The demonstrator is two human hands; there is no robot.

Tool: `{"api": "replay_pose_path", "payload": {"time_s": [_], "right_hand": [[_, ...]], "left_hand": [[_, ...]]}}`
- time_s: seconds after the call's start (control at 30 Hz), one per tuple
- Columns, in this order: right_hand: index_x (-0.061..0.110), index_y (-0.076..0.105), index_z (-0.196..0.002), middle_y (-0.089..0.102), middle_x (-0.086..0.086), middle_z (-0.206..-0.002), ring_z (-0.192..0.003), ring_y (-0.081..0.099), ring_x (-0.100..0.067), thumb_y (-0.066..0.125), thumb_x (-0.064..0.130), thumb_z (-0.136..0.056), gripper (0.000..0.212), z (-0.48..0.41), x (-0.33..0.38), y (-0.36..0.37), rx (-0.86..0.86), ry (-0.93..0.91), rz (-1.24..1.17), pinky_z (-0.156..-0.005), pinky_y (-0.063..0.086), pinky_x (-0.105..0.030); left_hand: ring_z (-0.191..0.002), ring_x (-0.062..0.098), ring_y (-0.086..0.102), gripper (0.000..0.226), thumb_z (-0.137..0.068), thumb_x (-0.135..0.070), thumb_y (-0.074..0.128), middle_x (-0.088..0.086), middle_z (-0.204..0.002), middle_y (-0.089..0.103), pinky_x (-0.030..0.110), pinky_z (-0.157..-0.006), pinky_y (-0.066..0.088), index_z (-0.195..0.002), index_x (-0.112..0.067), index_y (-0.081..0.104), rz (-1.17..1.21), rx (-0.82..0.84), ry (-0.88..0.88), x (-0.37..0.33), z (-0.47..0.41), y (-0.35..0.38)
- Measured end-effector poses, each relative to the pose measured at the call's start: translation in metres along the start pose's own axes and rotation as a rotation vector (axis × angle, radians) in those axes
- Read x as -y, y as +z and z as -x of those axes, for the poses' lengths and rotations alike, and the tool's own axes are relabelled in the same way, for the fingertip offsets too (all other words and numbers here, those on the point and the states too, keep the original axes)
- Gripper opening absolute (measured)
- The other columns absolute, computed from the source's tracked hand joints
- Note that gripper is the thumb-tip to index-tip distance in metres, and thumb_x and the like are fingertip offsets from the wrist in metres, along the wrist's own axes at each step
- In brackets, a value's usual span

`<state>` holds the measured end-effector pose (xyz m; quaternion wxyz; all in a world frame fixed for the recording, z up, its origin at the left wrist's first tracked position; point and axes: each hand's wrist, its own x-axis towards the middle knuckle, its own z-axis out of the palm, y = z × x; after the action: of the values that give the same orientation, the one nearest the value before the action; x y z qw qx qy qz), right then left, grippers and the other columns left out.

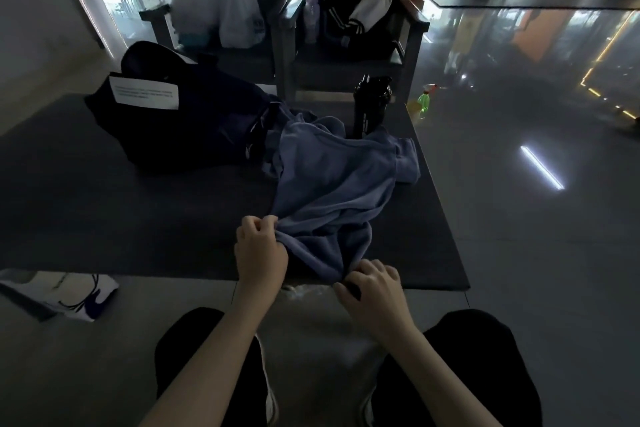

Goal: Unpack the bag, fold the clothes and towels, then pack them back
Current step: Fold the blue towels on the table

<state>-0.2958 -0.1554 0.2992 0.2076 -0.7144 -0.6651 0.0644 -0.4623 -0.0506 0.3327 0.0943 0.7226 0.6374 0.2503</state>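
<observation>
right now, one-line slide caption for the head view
Both hands, left and right, grip a crumpled blue garment at the table's near edge, beside a dark bag and black bottle.

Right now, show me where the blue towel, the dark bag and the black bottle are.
blue towel [332, 180], head view, on the middle of the spread cloth.
dark bag [194, 125], head view, on its side panel below the white label.
black bottle [371, 104], head view, on the middle of its body.
</observation>
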Motion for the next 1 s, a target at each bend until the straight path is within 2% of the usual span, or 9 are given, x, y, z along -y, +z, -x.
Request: {"api": "replay_pose_path", "payload": {"time_s": [0.07,0.17,0.23,0.3,0.43,0.53,0.67,0.8,1.0], "right_hand": [[0.021,0.073,-0.088,0.060,0.008,-0.091,-0.087,0.052,-0.009,0.052,0.039,-0.092,0.028,0.000,0.000,0.001,0.086,0.044,-0.084,-0.081,0.035,-0.029],[0.014,0.059,-0.059,0.050,0.009,-0.061,-0.056,0.043,-0.006,0.059,0.022,-0.088,0.031,-0.003,-0.005,-0.003,0.068,0.083,-0.270,-0.058,0.035,-0.027],[0.012,0.054,-0.057,0.048,0.006,-0.058,-0.050,0.041,-0.009,0.059,0.015,-0.087,0.030,-0.013,-0.011,-0.007,-0.053,0.144,-0.312,-0.053,0.033,-0.028],[0.010,0.067,-0.086,0.058,0.001,-0.084,-0.066,0.054,-0.015,0.057,0.013,-0.089,0.010,-0.034,-0.020,-0.014,-0.166,0.174,-0.267,-0.058,0.040,-0.029],[0.014,0.046,-0.136,0.045,-0.001,-0.138,-0.110,0.055,-0.026,0.052,0.013,-0.092,0.045,-0.085,-0.030,-0.019,-0.006,0.144,-0.134,-0.079,0.048,-0.034],[0.011,0.055,-0.121,0.051,-0.007,-0.120,-0.103,0.055,-0.030,0.049,0.014,-0.092,0.030,-0.105,-0.029,-0.008,0.133,0.131,0.031,-0.073,0.045,-0.033],[0.006,0.062,-0.099,0.059,-0.008,-0.099,-0.087,0.058,-0.028,0.050,0.013,-0.092,0.015,-0.102,-0.036,-0.010,-0.023,0.165,0.013,-0.061,0.034,-0.029],[0.002,0.061,-0.105,0.061,-0.017,-0.103,-0.091,0.058,-0.036,0.047,0.009,-0.093,0.020,-0.093,-0.055,-0.027,-0.165,0.277,0.028,-0.063,0.037,-0.032],[-0.001,0.054,-0.116,0.053,-0.022,-0.117,-0.091,0.056,-0.039,0.043,0.001,-0.092,0.028,-0.089,-0.061,-0.043,-0.363,0.453,-0.173,-0.067,0.038,-0.033]], "left_hand": [[-0.099,0.030,0.054,0.035,-0.078,0.003,0.061,0.011,-0.113,0.055,0.038,-0.076,0.045,-0.110,-0.010,0.064,0.062,-0.042,0.174,-0.003,0.012,0.001],[-0.099,0.026,0.059,0.022,-0.082,-0.014,0.064,0.003,-0.107,0.061,0.038,-0.079,0.044,-0.104,-0.014,0.067,0.033,0.120,0.464,-0.006,0.028,0.015],[-0.116,0.023,0.048,0.038,-0.091,-0.037,0.055,-0.003,-0.126,0.052,0.037,-0.091,0.040,-0.125,-0.020,0.056,-0.017,0.336,0.377,-0.003,0.030,0.026],[-0.125,0.020,0.037,0.049,-0.090,-0.043,0.053,-0.007,-0.137,0.039,0.038,-0.097,0.038,-0.135,-0.028,0.044,-0.173,0.427,0.365,0.002,0.031,0.035],[-0.123,0.019,0.037,0.035,-0.094,-0.027,0.046,-0.007,-0.137,0.037,0.035,-0.095,0.040,-0.128,-0.026,0.047,-0.272,0.342,0.422,0.009,0.037,0.040],[-0.114,0.022,0.051,0.023,-0.090,-0.020,0.054,-0.001,-0.124,0.051,0.037,-0.084,0.047,-0.112,-0.019,0.058,-0.244,0.292,0.460,0.012,0.041,0.038],[-0.100,0.020,0.055,0.005,-0.086,-0.017,0.056,0.001,-0.104,0.058,0.033,-0.075,0.045,-0.089,-0.015,0.060,-0.106,0.295,0.472,0.025,0.034,0.037],[-0.085,0.028,0.059,0.005,-0.079,-0.007,0.056,0.007,-0.088,0.061,0.032,-0.070,0.042,-0.076,-0.008,0.060,0.002,0.384,0.429,0.049,0.014,0.024],[-0.098,0.027,0.059,0.016,-0.085,-0.013,0.053,0.004,-0.108,0.061,0.034,-0.080,0.046,-0.097,-0.011,0.064,0.053,0.460,0.210,0.057,0.001,0.009]]}}
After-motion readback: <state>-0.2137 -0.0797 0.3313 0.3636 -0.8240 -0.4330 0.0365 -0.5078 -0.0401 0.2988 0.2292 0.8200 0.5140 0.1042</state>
